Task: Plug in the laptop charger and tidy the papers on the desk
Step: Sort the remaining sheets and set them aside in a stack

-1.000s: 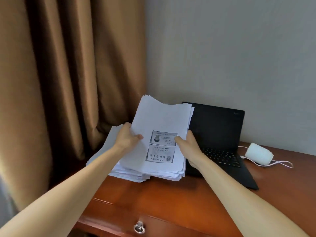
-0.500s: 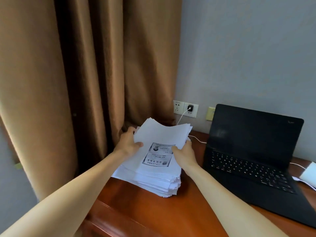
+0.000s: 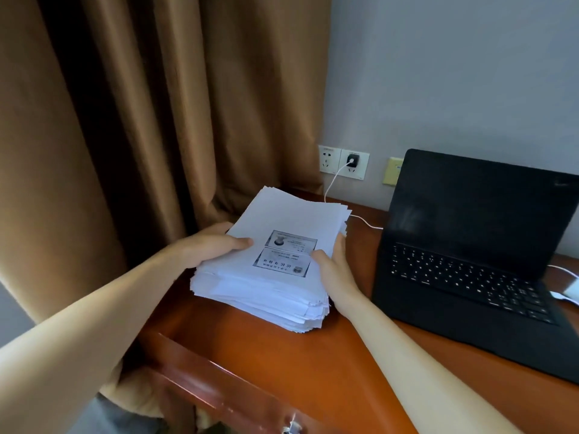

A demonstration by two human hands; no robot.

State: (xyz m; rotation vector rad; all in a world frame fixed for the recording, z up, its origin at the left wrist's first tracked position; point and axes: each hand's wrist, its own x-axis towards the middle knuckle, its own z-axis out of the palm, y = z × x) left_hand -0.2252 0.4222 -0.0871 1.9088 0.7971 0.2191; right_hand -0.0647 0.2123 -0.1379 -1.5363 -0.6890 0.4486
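Grip: both hands closed on papers (image 3: 291, 214). Left hand (image 3: 213, 245) takes the left edge, thumb flat on the top sheet, fingers tucked under and out of view. Right hand (image 3: 335, 267) takes the right edge, thumb on top beside the printed block, fingers down the side. Can't tell whether they hold only the upper sheets or the whole stack.

Everything else, placed from papers:
- Curtain (image 3: 141, 120): brown, hangs behind and left, folds reach down to the far left corner.
- Wall (image 3: 454, 73): grey, behind and right.
- Table (image 3: 282, 364): red-brown wood, directly under papers. They sit near its back left corner, edges ragged, sheets not flush.
- Laptop (image 3: 470, 245): black, lid up, screen dark, just right, apart from the right hand.
- Drawer (image 3: 219, 393): in the table's front, below and toward the viewer; metal knob (image 3: 291, 429) at the frame's bottom.
- Sockets (image 3: 343, 162): a white pair on the wall, behind and slightly right.
- Plug (image 3: 352, 159): dark, seated in the right socket.
- Cable (image 3: 332, 180): white, drops from the plug to the table behind papers, then runs right behind the laptop.
- Brick (image 3: 571, 291): white, far right past the laptop, cut by the frame edge.
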